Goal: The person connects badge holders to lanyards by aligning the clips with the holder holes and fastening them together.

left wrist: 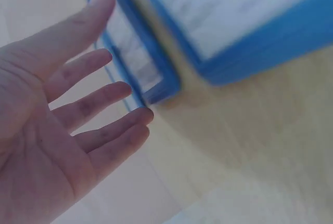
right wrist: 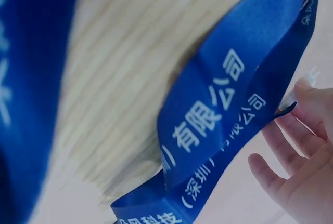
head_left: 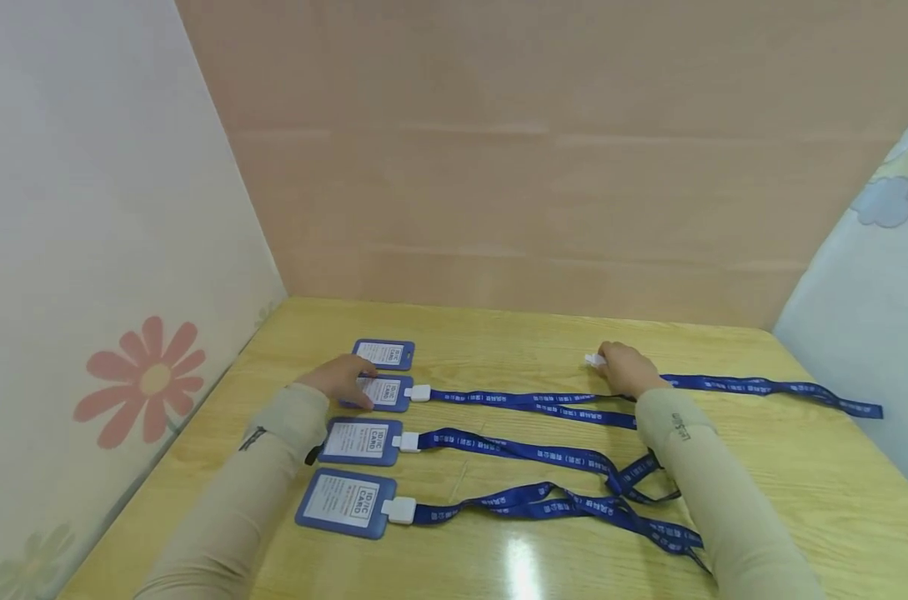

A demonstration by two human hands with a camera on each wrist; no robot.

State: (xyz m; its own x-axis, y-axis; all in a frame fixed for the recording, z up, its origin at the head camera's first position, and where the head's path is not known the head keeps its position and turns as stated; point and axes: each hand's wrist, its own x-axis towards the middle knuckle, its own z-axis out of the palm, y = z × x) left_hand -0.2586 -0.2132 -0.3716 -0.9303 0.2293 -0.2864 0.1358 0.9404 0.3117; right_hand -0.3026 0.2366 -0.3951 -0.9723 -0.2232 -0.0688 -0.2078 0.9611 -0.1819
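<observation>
My left hand (head_left: 343, 381), fingers fairly straight, is over the left end of a blue badge holder (head_left: 393, 394) whose white clip (head_left: 419, 393) joins it to a blue lanyard (head_left: 499, 400). In the left wrist view the same hand (left wrist: 67, 104) is spread beside the holders' edges. Just beyond it lies another badge holder (head_left: 384, 353), its slot bare. With thumb and fingers my right hand (head_left: 626, 369) pinches the white clip (head_left: 594, 360) of a separate lanyard (head_left: 769, 387), whose strap trails to the right. The right wrist view has that printed strap (right wrist: 218, 99) close up.
Nearer me are two more badge holders (head_left: 359, 441) with lanyards, the front one (head_left: 345, 502) closest. Their straps (head_left: 574, 504) run right, twisted, partly under my right forearm. A tan wall panel (head_left: 529, 167) stands behind the wooden table (head_left: 461, 567); patterned side walls flank it.
</observation>
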